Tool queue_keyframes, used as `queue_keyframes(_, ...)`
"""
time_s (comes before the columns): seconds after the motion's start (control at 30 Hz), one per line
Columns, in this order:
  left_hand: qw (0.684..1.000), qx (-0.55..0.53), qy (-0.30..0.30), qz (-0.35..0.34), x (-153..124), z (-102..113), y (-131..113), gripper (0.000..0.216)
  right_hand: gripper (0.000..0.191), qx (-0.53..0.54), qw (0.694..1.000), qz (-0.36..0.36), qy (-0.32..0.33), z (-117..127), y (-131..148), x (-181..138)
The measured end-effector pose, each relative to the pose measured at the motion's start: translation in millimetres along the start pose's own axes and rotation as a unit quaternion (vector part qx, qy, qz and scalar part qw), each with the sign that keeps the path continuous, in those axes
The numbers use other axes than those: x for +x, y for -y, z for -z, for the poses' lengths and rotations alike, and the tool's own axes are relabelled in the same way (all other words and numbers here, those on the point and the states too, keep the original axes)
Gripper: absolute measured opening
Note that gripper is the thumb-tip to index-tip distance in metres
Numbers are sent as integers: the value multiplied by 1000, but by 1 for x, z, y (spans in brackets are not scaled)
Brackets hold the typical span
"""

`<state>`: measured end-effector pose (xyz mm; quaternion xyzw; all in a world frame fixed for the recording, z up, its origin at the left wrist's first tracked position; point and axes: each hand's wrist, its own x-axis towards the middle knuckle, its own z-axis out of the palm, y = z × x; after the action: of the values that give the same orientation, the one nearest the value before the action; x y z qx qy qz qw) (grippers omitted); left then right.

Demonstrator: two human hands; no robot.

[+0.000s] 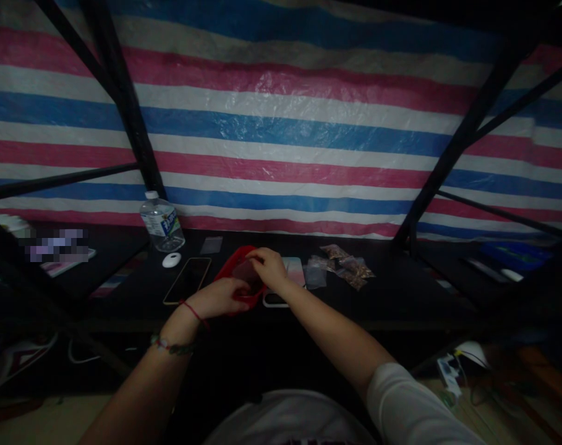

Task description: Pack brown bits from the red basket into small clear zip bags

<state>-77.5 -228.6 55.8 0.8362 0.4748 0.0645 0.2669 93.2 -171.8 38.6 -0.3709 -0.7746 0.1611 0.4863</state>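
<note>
A red shallow tray (229, 262) lies on the dark table (401, 296) in front of me. My left hand (218, 298) grips its near edge; a red string and a bead bracelet circle that wrist. My right hand (269, 266) reaches over the tray and pinches a small clear plastic bag (246, 272) above it. What is inside the bag is too dim to tell.
A dark phone (187, 280) lies left of the tray, a light-cased phone (290, 281) right of it. Several small filled bags (345, 262) sit further right. A water bottle (162, 221) and white cap (171, 260) stand at back left. Black frame posts flank the striped tarp.
</note>
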Motion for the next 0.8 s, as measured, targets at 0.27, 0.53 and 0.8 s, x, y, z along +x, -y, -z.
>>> queue_keyframes(0.27,999,-5,-47,-9,-1,5,0,35,20,31,997,-63,-42,6,-7,6)
queue_keyframes(0.53,964,-16,-243,105,1,7,6,52,18,177,962,-182,-98,4,-15,1)
queue_keyframes(0.8,940,-196,-280,3,11,-1,7,35,30,358,886,-275,-106,20,-14,-31)
